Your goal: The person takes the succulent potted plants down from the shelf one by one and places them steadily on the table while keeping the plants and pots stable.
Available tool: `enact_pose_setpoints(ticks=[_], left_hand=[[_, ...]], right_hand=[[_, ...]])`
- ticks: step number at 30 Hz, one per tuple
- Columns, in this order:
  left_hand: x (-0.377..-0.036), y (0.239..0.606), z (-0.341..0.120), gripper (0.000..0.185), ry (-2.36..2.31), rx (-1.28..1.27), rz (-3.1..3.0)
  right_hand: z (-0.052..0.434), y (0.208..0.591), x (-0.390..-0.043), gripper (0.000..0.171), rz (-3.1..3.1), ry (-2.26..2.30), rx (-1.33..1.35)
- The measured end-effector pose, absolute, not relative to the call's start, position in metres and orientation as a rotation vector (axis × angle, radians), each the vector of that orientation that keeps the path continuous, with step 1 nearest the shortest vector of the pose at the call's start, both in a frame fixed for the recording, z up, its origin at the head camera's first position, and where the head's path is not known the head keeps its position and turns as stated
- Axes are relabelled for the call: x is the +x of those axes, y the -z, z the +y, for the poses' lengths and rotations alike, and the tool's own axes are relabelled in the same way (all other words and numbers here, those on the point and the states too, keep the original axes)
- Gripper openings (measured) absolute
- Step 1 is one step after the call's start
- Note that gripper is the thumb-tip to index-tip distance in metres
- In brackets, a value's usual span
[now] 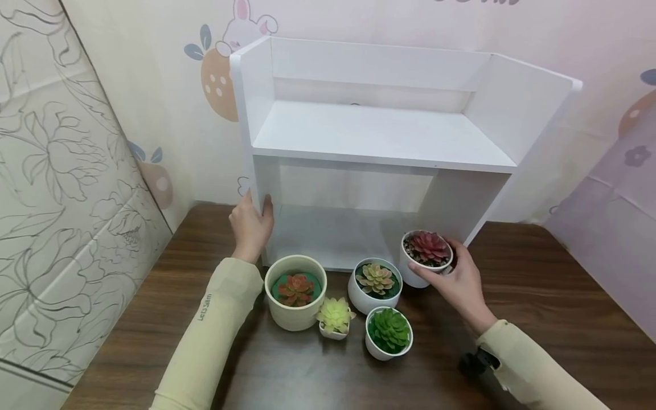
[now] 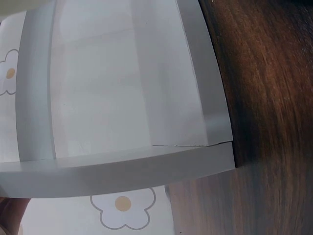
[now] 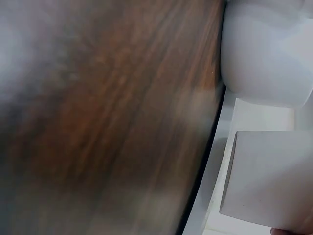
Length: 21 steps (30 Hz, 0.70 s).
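Observation:
A white two-tier shelf [image 1: 379, 131] stands on the table against the wall. My left hand [image 1: 251, 226] grips its left side panel [image 2: 112, 176], thumb on the inner face. At the shelf's lower right, my right hand [image 1: 463, 282] holds a white pot with a dark red succulent [image 1: 429, 248], thumb in front and fingers round the far side. The right wrist view shows this pot [image 3: 269, 176] over the lower board's front edge, with a fingertip at its side. Close to its left stands a white pot with a pale yellow-pink succulent [image 1: 376, 279].
In front of the shelf stand a cream pot with an orange-red succulent [image 1: 296, 313], a small pot with a yellow-green succulent [image 1: 335, 316] and a white pot with a green succulent [image 1: 389, 330]. All rest on the dark wooden table [image 1: 307, 376].

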<state>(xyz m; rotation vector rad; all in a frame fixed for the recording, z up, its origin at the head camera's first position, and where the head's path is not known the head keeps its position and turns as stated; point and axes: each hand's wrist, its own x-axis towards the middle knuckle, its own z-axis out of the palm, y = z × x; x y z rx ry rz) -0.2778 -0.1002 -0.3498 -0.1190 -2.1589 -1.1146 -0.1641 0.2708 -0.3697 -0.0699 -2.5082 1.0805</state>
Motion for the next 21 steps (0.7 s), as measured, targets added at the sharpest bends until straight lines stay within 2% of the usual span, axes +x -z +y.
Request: enact_pose_setpoints(ticks=[21], left_hand=[[-0.277, 0.349, -0.1, 0.032, 1.134, -0.109, -2.173]], right_hand=[[0.276, 0.371, -0.13, 0.092, -2.6, -1.009, -0.051]])
